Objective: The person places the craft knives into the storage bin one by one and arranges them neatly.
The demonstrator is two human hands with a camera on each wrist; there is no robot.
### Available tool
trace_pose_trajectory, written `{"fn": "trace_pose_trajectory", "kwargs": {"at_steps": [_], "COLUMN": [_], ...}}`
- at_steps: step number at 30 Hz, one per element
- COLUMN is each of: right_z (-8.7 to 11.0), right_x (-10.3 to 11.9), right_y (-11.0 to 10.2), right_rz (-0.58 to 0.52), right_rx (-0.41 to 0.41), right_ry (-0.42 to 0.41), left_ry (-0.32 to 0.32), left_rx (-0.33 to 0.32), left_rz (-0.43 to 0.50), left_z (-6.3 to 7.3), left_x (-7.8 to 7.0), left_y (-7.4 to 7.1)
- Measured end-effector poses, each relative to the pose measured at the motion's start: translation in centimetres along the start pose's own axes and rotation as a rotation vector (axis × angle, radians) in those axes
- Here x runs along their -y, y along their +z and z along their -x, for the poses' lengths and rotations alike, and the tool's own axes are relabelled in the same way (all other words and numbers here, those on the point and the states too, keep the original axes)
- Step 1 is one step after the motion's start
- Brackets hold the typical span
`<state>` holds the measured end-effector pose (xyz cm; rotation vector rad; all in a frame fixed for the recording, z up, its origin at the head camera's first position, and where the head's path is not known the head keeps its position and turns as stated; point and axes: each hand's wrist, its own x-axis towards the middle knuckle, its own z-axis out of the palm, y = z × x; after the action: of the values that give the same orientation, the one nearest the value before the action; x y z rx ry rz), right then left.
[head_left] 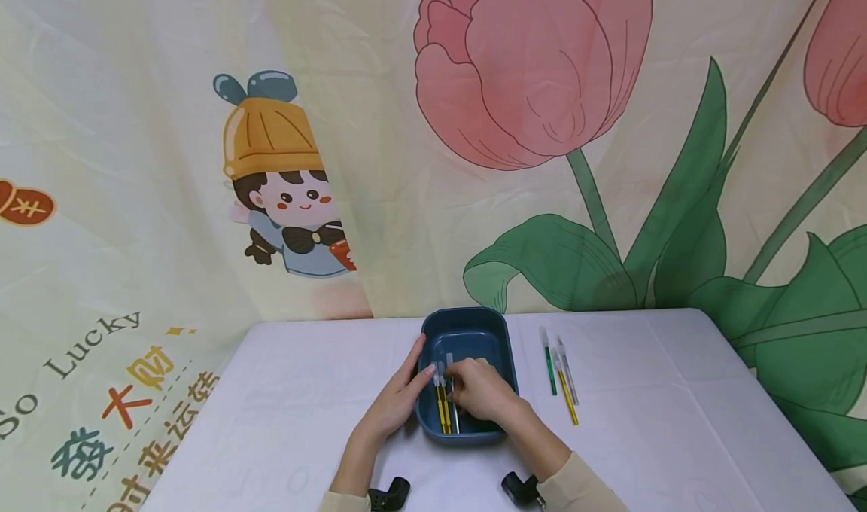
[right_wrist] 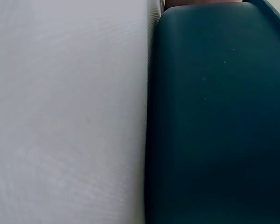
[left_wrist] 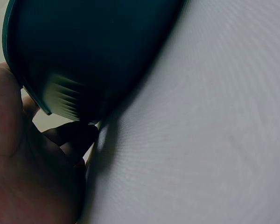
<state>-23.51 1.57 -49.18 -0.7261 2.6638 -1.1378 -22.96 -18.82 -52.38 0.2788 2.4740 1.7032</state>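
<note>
With the left hand [head_left: 398, 399], clasping the side of a blue box [head_left: 474, 343]; with the right hand [head_left: 484, 388], inside it, apparently pinching a grey pen [head_left: 457, 422] beside yellow pens [head_left: 443, 414]. Probably setting pens in a row; next, likely calling for an easy release without jostling. Smooth, rounded, plastic-looking walls on the box. To its right, slim, pale-topped loose pens [head_left: 550, 370] on lightly creased white cloth [head_left: 305, 391].

On the surface [head_left: 305, 391] before you stands a tray [head_left: 467, 440], pens [head_left: 445, 416] in its near left part; three more pens [head_left: 567, 396] lie to its right.
</note>
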Motion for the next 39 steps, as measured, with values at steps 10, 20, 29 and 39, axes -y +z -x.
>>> {"fn": "trace_pose_trajectory", "kwargs": {"at_steps": [10, 20, 29, 39], "right_z": [0.08, 0.02, 0.01, 0.15], "right_x": [0.08, -0.04, -0.04, -0.04], "right_y": [0.06, 0.15, 0.08, 0.14], "right_rz": [0.02, 0.052, 0.052, 0.032], "right_rx": [0.013, 0.032, 0.033, 0.031], "right_ry": [0.01, 0.002, 0.004, 0.023], "left_ry": [-0.001, -0.015, -0.016, -0.003], "left_rx": [0.001, 0.003, 0.002, 0.008], "left_rz": [0.0, 0.0, 0.007, 0.011], "left_z": [0.06, 0.09, 0.11, 0.09], "left_x": [0.07, 0.07, -0.07, 0.03], "left_y": [0.0, -0.06, -0.11, -0.15]}}
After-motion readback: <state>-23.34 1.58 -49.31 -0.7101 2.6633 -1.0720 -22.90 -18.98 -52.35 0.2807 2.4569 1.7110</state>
